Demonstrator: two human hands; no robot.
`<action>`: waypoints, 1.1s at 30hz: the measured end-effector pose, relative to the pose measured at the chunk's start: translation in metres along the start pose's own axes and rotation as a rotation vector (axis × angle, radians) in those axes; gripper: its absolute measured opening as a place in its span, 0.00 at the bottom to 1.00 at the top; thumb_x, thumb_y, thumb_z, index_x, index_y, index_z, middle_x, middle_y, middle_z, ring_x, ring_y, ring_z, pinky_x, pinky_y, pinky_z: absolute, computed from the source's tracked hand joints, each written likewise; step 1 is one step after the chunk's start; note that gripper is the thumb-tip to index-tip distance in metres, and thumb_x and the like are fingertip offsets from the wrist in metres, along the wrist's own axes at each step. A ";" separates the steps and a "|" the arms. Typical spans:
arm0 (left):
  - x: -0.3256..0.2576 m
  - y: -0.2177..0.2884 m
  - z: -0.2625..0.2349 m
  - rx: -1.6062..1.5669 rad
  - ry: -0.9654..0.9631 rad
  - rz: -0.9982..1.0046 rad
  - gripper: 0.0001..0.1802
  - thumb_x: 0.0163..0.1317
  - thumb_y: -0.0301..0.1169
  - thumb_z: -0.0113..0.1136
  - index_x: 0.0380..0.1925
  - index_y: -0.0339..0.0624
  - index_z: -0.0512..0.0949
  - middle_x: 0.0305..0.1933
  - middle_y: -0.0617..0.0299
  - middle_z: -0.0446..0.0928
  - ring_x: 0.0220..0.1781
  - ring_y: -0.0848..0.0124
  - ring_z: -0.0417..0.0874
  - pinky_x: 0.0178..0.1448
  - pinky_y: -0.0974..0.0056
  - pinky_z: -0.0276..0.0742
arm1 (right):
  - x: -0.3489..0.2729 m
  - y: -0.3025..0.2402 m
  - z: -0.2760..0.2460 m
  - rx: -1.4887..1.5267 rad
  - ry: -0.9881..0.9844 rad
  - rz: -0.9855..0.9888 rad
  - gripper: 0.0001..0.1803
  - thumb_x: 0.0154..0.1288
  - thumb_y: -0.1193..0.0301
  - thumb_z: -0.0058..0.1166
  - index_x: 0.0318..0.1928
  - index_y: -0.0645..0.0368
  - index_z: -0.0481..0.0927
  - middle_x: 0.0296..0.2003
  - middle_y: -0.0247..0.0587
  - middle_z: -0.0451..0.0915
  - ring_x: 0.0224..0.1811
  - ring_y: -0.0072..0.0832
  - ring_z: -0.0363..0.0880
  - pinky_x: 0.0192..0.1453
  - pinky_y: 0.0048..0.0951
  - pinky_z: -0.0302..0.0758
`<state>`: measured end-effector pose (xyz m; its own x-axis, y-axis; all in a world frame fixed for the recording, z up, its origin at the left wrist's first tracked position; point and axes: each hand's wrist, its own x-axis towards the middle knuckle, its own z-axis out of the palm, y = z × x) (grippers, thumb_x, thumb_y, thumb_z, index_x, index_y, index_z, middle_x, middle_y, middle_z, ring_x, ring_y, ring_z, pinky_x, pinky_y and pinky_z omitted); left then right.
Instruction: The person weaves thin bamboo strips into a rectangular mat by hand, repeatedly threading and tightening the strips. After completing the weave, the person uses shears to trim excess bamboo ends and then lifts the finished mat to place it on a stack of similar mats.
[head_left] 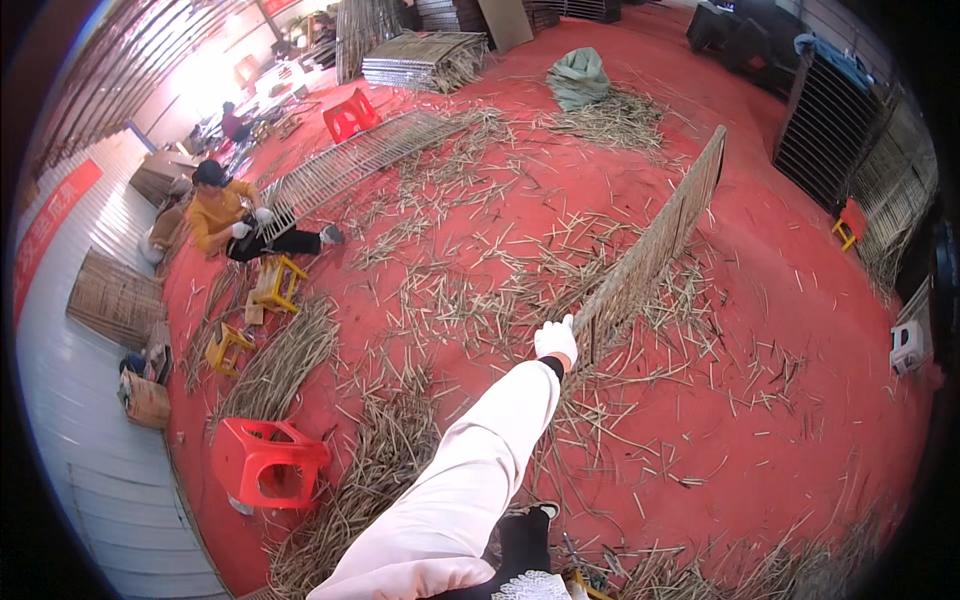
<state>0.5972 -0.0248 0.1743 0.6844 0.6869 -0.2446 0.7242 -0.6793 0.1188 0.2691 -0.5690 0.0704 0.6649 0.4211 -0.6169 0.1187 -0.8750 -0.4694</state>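
My left hand [556, 341], in a white glove below a pale sleeve, reaches forward from the lower edge with its fingers closed. It grips the near end of a long woven straw panel [652, 258]. The panel stands tilted on its edge and stretches away to the far right, over loose cut straw [520, 275] on the red floor [790, 420]. My right hand does not show.
To the left, a co-worker [222, 210] in yellow sits holding a slatted frame [350, 165]. A red stool [270, 462], yellow stools [277, 285] and straw bundles [285, 360] stand nearby. Dark stacked frames [825, 125] and a white stool [907, 347] are at right.
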 end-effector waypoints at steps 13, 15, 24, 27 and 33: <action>-0.020 0.024 0.021 0.053 0.015 -0.142 0.13 0.73 0.35 0.49 0.53 0.54 0.77 0.44 0.62 0.85 0.50 0.59 0.87 0.46 0.52 0.84 | -0.022 0.040 -0.107 0.120 0.043 0.398 0.23 0.64 0.55 0.58 0.52 0.55 0.85 0.46 0.55 0.86 0.51 0.52 0.85 0.58 0.48 0.80; -0.020 0.029 0.012 0.058 -0.007 -0.174 0.10 0.69 0.38 0.55 0.48 0.55 0.77 0.43 0.64 0.85 0.50 0.63 0.87 0.44 0.57 0.83 | -0.031 0.031 -0.114 0.162 0.089 0.446 0.23 0.63 0.54 0.59 0.51 0.55 0.86 0.46 0.54 0.86 0.51 0.52 0.85 0.58 0.47 0.80; 0.013 0.043 0.003 -0.156 -0.010 -0.471 0.48 0.56 0.41 0.69 0.76 0.56 0.57 0.65 0.55 0.75 0.65 0.54 0.78 0.69 0.48 0.69 | 0.031 -0.004 -0.206 0.297 0.193 0.518 0.21 0.67 0.52 0.53 0.48 0.52 0.88 0.44 0.52 0.87 0.50 0.51 0.86 0.57 0.48 0.80; 0.034 0.057 0.011 -0.082 0.060 -0.396 0.47 0.56 0.44 0.69 0.75 0.54 0.61 0.64 0.55 0.75 0.65 0.56 0.77 0.69 0.47 0.69 | 0.106 0.002 -0.259 0.217 0.187 0.391 0.23 0.68 0.51 0.51 0.49 0.53 0.88 0.48 0.52 0.87 0.53 0.50 0.85 0.60 0.47 0.79; 0.108 0.085 -0.012 -0.025 -0.103 -0.504 0.45 0.55 0.52 0.73 0.71 0.53 0.66 0.68 0.57 0.70 0.67 0.58 0.75 0.70 0.48 0.69 | 0.253 -0.007 -0.402 0.245 0.162 0.513 0.25 0.67 0.48 0.50 0.50 0.52 0.88 0.48 0.53 0.87 0.55 0.50 0.84 0.62 0.47 0.78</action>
<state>0.7337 -0.0051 0.1691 0.2387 0.8974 -0.3710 0.9647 -0.2629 -0.0152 0.7327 -0.5519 0.1712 0.6988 -0.1004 -0.7082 -0.4090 -0.8684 -0.2804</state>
